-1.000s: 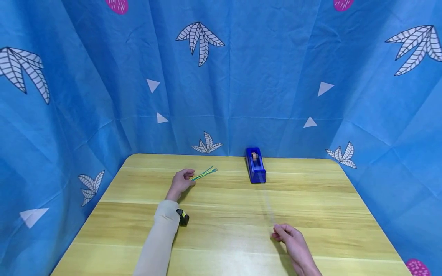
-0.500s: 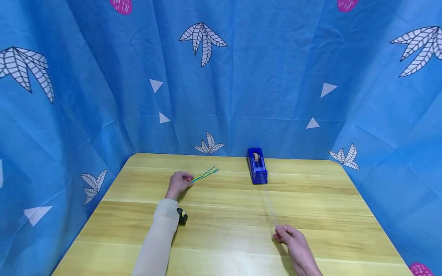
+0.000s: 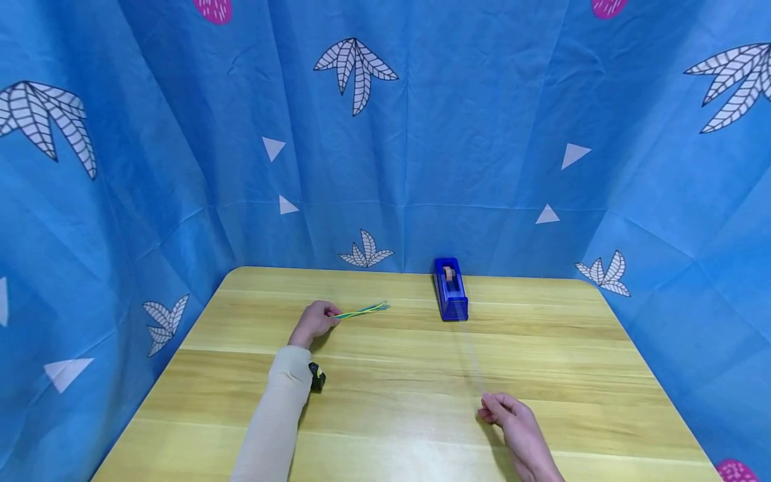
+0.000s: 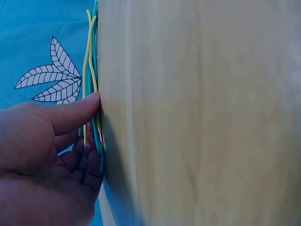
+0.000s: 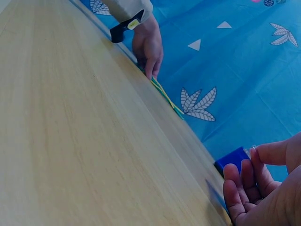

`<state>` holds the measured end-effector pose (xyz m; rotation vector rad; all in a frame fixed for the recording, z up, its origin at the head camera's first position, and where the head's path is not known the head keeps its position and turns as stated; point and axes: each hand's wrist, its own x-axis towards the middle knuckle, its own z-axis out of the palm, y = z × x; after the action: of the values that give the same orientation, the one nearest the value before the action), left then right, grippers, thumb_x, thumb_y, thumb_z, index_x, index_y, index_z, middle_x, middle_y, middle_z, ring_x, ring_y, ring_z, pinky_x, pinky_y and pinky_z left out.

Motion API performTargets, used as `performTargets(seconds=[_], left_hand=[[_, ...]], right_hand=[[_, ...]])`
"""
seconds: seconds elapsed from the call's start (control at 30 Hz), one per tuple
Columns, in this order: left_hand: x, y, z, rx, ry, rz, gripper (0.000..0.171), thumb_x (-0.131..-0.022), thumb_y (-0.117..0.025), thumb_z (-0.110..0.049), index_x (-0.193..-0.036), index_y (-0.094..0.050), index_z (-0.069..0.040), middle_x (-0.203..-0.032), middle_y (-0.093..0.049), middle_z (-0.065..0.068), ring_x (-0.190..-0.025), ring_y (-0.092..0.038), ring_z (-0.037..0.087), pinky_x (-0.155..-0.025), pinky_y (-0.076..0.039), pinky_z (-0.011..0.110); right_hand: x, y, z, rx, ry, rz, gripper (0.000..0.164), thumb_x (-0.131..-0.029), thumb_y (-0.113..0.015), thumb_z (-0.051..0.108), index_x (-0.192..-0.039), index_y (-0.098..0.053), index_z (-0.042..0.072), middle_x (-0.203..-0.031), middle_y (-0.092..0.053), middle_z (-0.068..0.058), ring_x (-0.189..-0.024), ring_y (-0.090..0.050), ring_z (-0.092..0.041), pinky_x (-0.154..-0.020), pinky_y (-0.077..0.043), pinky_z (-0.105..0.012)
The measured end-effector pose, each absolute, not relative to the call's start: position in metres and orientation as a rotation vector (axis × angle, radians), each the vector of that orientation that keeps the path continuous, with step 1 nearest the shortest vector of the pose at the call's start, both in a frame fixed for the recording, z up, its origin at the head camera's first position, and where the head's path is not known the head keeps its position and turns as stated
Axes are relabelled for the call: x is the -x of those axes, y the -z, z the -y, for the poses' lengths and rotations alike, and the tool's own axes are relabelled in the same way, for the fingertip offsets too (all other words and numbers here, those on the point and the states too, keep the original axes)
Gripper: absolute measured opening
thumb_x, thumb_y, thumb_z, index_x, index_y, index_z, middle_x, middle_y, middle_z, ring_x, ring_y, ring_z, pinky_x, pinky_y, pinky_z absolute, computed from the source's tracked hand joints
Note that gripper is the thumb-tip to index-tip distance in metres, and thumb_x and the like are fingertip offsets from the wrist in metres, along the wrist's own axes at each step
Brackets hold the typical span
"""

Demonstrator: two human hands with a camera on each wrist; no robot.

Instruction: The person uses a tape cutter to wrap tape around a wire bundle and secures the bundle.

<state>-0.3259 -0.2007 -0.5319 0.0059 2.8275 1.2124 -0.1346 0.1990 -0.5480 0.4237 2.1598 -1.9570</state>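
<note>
My left hand (image 3: 316, 320) pinches one end of a small bundle of thin yellow and teal strands (image 3: 364, 310), whose other end points right. In the left wrist view the thumb presses the strands (image 4: 94, 47) against the fingers; they look slightly bent, and their material is hard to tell. A blue tape dispenser (image 3: 450, 309) stands at the table's back. From it a long strip of clear tape (image 3: 472, 355) runs toward the front, and my right hand (image 3: 517, 428) pinches its free end between thumb and forefinger. The tape is barely visible in the right wrist view.
A wooden table (image 3: 385, 402) lies under both hands. Behind and beside it hangs a blue curtain (image 3: 470, 134) with white leaf prints, close to the back edge. A small black device (image 3: 316, 377) sits at the left wrist.
My left fingers have closed on the strands, and the bundle has swung so its far end lies lower and a little further right. The right hand keeps its pinch on the tape.
</note>
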Motion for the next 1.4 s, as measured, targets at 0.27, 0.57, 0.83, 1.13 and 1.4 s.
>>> performTargets(seconds=[0.27, 0.57, 0.83, 1.13, 1.4], left_hand=[[0.3263, 0.5315, 0.2033, -0.099, -1.133, -2.858, 0.010, -0.096, -0.069, -0.002, -0.103, -0.075, 0.001, -0.099, -0.070, 0.014, -0.094, -0.062, 0.026, -0.090, -0.051, 0.043], [0.3254, 0.5307, 0.2038, -0.089, -1.117, -2.876, 0.008, -0.095, -0.071, -0.001, -0.102, -0.075, -0.001, -0.107, -0.073, 0.016, -0.102, -0.066, 0.030, -0.096, -0.053, 0.048], [0.3233, 0.5254, 0.2001, -0.093, -0.988, -2.896, 0.009, -0.097, -0.070, -0.005, -0.104, -0.074, 0.000, -0.105, -0.073, 0.015, -0.097, -0.065, 0.028, -0.092, -0.054, 0.046], [0.3242, 0.5229, 0.2002, -0.129, -0.856, -2.889, 0.013, -0.101, -0.065, -0.009, -0.106, -0.071, 0.002, -0.110, -0.072, 0.017, -0.104, -0.065, 0.032, -0.098, -0.053, 0.048], [0.3279, 0.5268, 0.2047, -0.139, -0.944, -2.891, 0.009, -0.097, -0.072, -0.007, -0.104, -0.073, -0.002, -0.106, -0.071, 0.013, -0.099, -0.064, 0.028, -0.093, -0.054, 0.045]], right_hand=[[0.1344, 0.5474, -0.1988, -0.416, 1.952, -2.158, 0.028, -0.106, -0.059, 0.026, -0.107, -0.066, -0.001, -0.099, -0.067, -0.004, -0.097, -0.059, -0.019, -0.091, -0.041, -0.033], [0.1322, 0.5464, -0.1984, -0.410, 1.948, -2.165, 0.027, -0.105, -0.059, 0.027, -0.105, -0.066, 0.000, -0.099, -0.067, -0.004, -0.097, -0.059, -0.019, -0.092, -0.040, -0.034], [0.1313, 0.5457, -0.1978, -0.416, 1.938, -2.175, 0.029, -0.105, -0.060, 0.029, -0.106, -0.066, 0.000, -0.099, -0.067, -0.004, -0.097, -0.060, -0.019, -0.092, -0.041, -0.034], [0.1332, 0.5468, -0.1972, -0.415, 1.962, -2.163, 0.029, -0.104, -0.062, 0.029, -0.104, -0.067, 0.000, -0.097, -0.067, -0.003, -0.095, -0.061, -0.018, -0.091, -0.045, -0.031], [0.1330, 0.5470, -0.1992, -0.413, 1.958, -2.164, 0.026, -0.105, -0.061, 0.027, -0.103, -0.066, 0.001, -0.098, -0.067, -0.003, -0.096, -0.060, -0.018, -0.092, -0.041, -0.033]])
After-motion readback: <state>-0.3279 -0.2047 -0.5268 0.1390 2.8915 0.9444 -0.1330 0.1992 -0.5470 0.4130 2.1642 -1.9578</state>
